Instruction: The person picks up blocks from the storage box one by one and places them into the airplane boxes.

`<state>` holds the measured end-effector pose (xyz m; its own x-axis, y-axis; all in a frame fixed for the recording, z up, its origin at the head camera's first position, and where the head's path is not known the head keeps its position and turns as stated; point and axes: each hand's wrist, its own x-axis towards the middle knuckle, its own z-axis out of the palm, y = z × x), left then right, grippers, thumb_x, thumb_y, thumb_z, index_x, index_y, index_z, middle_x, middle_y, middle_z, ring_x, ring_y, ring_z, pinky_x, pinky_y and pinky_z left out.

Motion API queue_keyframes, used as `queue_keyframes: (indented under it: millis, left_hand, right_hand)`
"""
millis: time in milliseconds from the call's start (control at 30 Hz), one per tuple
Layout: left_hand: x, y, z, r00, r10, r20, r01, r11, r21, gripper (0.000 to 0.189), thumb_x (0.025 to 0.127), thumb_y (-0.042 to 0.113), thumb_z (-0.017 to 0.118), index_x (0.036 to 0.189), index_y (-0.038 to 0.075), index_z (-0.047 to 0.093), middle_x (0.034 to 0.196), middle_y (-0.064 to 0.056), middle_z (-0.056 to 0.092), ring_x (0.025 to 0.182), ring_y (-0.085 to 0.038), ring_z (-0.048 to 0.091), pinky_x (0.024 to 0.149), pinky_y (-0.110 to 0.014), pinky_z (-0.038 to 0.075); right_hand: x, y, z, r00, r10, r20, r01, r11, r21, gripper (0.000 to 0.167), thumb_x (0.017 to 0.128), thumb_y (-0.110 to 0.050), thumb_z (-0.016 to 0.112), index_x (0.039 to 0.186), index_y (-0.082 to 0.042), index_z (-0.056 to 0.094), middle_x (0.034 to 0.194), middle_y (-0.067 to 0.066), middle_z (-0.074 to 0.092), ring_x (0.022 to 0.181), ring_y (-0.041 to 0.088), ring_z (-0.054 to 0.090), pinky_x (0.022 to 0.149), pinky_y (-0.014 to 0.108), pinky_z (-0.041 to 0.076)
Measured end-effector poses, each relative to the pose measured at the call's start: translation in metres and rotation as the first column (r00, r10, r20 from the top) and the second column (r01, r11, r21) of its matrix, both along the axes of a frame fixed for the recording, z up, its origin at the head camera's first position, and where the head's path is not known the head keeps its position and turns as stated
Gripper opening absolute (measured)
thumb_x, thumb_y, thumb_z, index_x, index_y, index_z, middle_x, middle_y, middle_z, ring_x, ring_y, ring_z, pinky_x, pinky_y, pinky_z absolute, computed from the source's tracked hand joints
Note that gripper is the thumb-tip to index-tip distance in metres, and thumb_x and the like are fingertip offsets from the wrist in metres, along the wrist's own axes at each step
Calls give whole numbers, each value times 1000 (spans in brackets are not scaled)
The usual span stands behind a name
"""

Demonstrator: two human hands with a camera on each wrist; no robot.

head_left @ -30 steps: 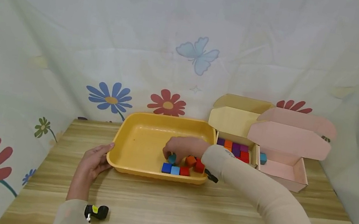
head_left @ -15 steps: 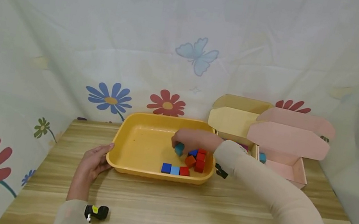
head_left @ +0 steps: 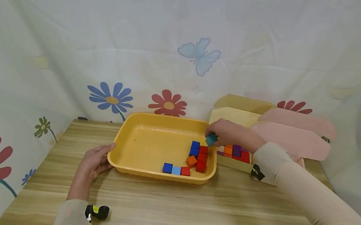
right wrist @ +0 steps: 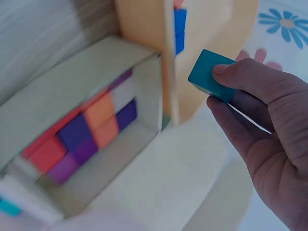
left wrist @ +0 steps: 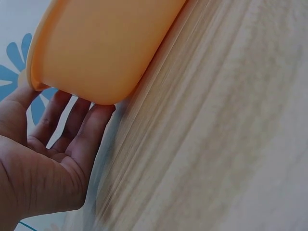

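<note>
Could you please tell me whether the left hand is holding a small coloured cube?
No, the left hand grips only the edge of the yellow rectangular plastic tray.

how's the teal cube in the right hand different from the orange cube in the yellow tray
The teal cube is blue-green; the orange cube is bright orange.
The teal cube is pinched by the right hand; the orange cube lies in the yellow tray, touched by neither hand.
Both are plain, single-coloured blocks.
</note>
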<state>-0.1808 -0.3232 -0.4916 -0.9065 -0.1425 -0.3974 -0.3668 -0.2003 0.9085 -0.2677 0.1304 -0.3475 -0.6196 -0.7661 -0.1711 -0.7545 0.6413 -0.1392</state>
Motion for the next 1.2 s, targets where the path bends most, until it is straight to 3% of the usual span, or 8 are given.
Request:
queue_keyframes:
  millis: [500, 600, 667, 800, 867, 933, 1033, 1200]
  left_hand:
    - [3, 0, -1, 1000, 7, -6, -7, 1000, 8, 49, 91, 38, 78, 126, 5, 67, 98, -1, 76, 90, -13, 73, 78, -35, 61]
    - [2, 2, -2, 1000, 11, -10, -11, 1000, 12, 49, 91, 38, 78, 125, 4, 67, 98, -1, 76, 89, -14, 73, 77, -35, 61]
    - [2, 2, -2, 1000, 6, -13, -6, 1000, 13, 49, 91, 38, 78, 125, 5, 67, 99, 0, 76, 89, -13, 72, 78, -35, 61]
    - [1, 2, -2, 1000, 2, -18, -2, 1000, 0, 51, 91, 40, 78, 126, 6, 68, 99, 1, 75, 89, -13, 72, 78, -34, 61]
    - [1, 1, -1, 1000, -2, -19, 1, 1000, -7, 54, 91, 41, 77, 129, 5, 66, 100, 0, 75, 89, -13, 72, 78, -34, 61]
    - [1, 2, -1, 1000, -4, -20, 4, 1000, -10, 58, 91, 41, 77, 133, 3, 64, 100, 0, 75, 90, -13, 72, 78, -34, 60]
    - [0, 3, 0, 1000, 0, -12, 0, 1000, -12, 54, 90, 41, 78, 128, 5, 67, 97, 1, 76, 88, -13, 72, 78, -33, 60]
    - [0, 2, -1, 1000, 21, 2, -21, 1000, 2, 29, 88, 41, 81, 103, 17, 76, 90, 2, 75, 83, -12, 72, 74, -32, 61]
  right_hand:
    - [23, 89, 16, 988, -155, 16, 155, 988, -8, 29, 87, -14, 82, 113, -6, 71, 94, -1, 69, 79, 15, 58, 78, 34, 57]
    - [29, 106, 18, 985, -160, -59, 161, 987, 18, 25, 85, -18, 85, 105, -12, 72, 89, -6, 66, 79, 13, 55, 77, 31, 54]
    - [33, 118, 20, 978, -115, -176, 127, 990, 59, 16, 83, -19, 86, 88, -19, 71, 79, -11, 58, 76, 12, 51, 71, 29, 47]
    - [41, 142, 23, 923, -1, -385, 69, 984, 163, 34, 81, -20, 86, 65, -26, 57, 67, -11, 43, 75, 15, 44, 65, 31, 34]
    - [44, 153, 21, 942, -24, -335, 79, 985, 152, 30, 82, -20, 86, 67, -25, 60, 68, -12, 45, 74, 14, 44, 65, 30, 36]
    - [45, 162, 19, 978, -103, -184, 119, 989, 83, 21, 81, -17, 88, 78, -22, 68, 72, -12, 51, 75, 11, 46, 67, 28, 39]
    - [44, 176, 13, 982, -180, -50, 183, 981, 64, 18, 82, -11, 86, 80, -16, 69, 68, -11, 50, 67, 8, 45, 63, 24, 39]
    - [40, 192, 5, 982, -184, -52, 189, 975, 118, 25, 79, -6, 85, 73, -17, 63, 62, -10, 36, 62, 8, 38, 60, 24, 31]
